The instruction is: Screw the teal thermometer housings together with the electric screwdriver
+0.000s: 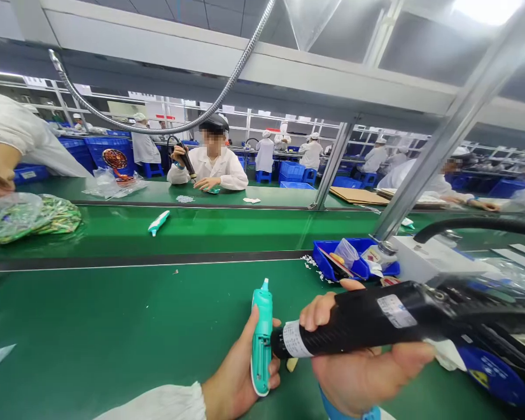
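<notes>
My left hand (233,372) is wrapped round a slim teal-and-white handheld device (261,356) with a narrow pale tip pointing away from me. An open battery-like recess shows in its upper face. My right hand (361,373) grips a black electric screwdriver (371,318) that lies almost level. Its nose, with a white label band behind it, meets the right side of the device near the recess; the bit itself is hidden. A small yellowish piece (291,364) lies on the green bench just below the screwdriver's nose.
A blue parts bin (328,265) with a bottle stands beyond my right hand, tiny white parts (312,268) beside it. Another teal-and-white device (159,223) lies on the green belt (227,230). A metal post (415,175) rises at right. A co-worker (210,166) sits opposite.
</notes>
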Available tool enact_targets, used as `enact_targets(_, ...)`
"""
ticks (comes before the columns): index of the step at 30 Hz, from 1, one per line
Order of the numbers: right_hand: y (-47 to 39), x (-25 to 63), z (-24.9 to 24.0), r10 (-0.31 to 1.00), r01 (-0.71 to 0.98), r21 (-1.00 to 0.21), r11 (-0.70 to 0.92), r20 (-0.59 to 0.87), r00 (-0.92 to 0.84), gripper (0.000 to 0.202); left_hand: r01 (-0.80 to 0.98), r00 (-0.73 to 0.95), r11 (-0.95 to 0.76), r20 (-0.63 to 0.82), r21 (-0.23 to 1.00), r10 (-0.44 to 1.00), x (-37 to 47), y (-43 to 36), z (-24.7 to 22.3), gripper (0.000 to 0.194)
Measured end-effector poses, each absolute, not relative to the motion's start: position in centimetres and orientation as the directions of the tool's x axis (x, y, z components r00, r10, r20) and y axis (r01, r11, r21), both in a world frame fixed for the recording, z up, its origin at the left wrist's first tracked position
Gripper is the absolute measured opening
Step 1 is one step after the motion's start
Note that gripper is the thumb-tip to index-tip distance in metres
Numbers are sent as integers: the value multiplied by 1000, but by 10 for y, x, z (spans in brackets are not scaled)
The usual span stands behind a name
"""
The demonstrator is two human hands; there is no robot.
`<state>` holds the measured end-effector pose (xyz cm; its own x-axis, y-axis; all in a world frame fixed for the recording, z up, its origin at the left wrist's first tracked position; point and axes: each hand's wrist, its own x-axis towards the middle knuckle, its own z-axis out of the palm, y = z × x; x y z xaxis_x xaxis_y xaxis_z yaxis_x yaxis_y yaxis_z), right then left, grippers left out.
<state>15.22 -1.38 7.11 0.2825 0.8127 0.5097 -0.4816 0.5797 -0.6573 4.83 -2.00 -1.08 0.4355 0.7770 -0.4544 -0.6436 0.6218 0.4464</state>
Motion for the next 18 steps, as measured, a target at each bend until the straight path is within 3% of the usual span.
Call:
enact_targets(12, -13, 150, 62, 832, -546, -650, 528, 525, 180, 62, -633, 398, 602, -462, 487, 793, 51, -25, -10, 45)
enact_targets(18, -19, 145, 61, 804, -504, -639, 581, 545, 237, 61, -637, 407, 589, -432, 497, 805, 50, -27, -10, 46)
